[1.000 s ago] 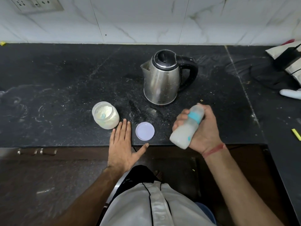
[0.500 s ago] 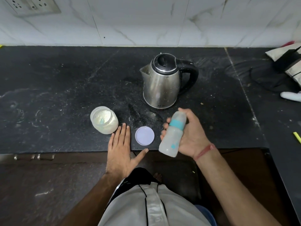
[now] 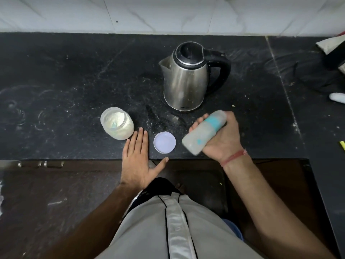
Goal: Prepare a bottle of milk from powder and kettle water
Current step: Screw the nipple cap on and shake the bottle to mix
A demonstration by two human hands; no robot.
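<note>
**Two hands at the counter edge: one flat on the stone, one gripping the bottle**

Two hands are in view over a black stone counter [image 3: 74, 75]. The left hand [image 3: 137, 161] lies palm down at the front edge of the counter, fingers straight and together, thumb spread out to the side along the edge. It holds nothing. Its fingertips lie just beside the base of the powder jar [image 3: 117, 126], and whether they touch it cannot be told.

The right hand [image 3: 222, 139] is curled round a feeding bottle [image 3: 204, 133], which it grips about the upper half. The bottle is tilted, its base toward the person and lower left, its capped end up and away toward the kettle. It is held above the counter, clear of the surface. A teal collar shows near the cap; the body is cloudy white and blurred, so the contents cannot be read with certainty. A red thread [image 3: 234, 157] is tied round the right wrist.

The powder jar stands open, with white powder and a small blue-green scoop inside. Its round pale lid [image 3: 164, 142] lies flat on the counter between the two hands, near the front edge. A steel kettle [image 3: 185, 81] with black lid and handle stands upright behind the bottle, spout pointing left.

Pale tiled wall [image 3: 168, 14] backs the counter. White specks and smears mark the stone around the jar and kettle.
</note>
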